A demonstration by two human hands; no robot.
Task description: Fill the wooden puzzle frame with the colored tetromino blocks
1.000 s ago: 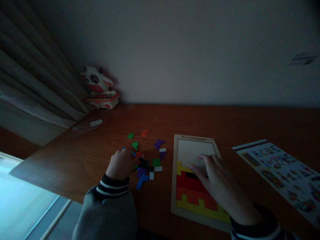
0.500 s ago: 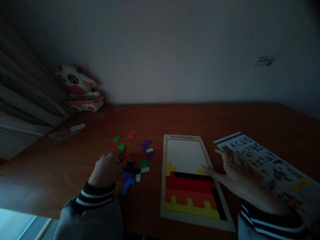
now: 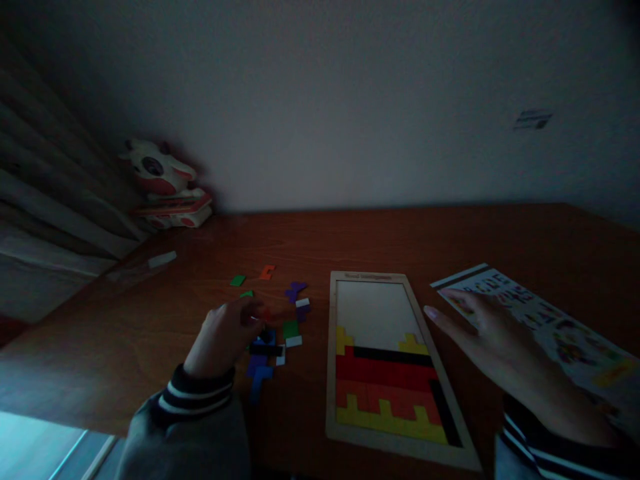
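Observation:
A wooden puzzle frame (image 3: 331,373) lies on the table, its lower half filled with yellow, orange, red and black pieces. My left hand (image 3: 225,333) is over the pile of loose pieces left of the frame, fingertips pinched together at a dark piece (image 3: 264,332). Beside it lie a black bar (image 3: 266,350), a blue piece (image 3: 260,381), a green square (image 3: 290,329) and purple pieces (image 3: 295,291). My right hand (image 3: 495,347) hovers with fingers apart between the frame and a printed sheet (image 3: 565,333), touching no piece.
A cow-shaped toy (image 3: 170,183) stands at the back left, near the curtain (image 3: 50,207). A whitish strip (image 3: 163,259) lies on the left of the table (image 3: 380,240). Farther back are an orange piece (image 3: 267,272) and a green one (image 3: 238,281).
My right hand has lifted off the yellow piece at the frame's right side and moved right. My left hand has shifted slightly toward the dark pieces. The view has tilted a little.

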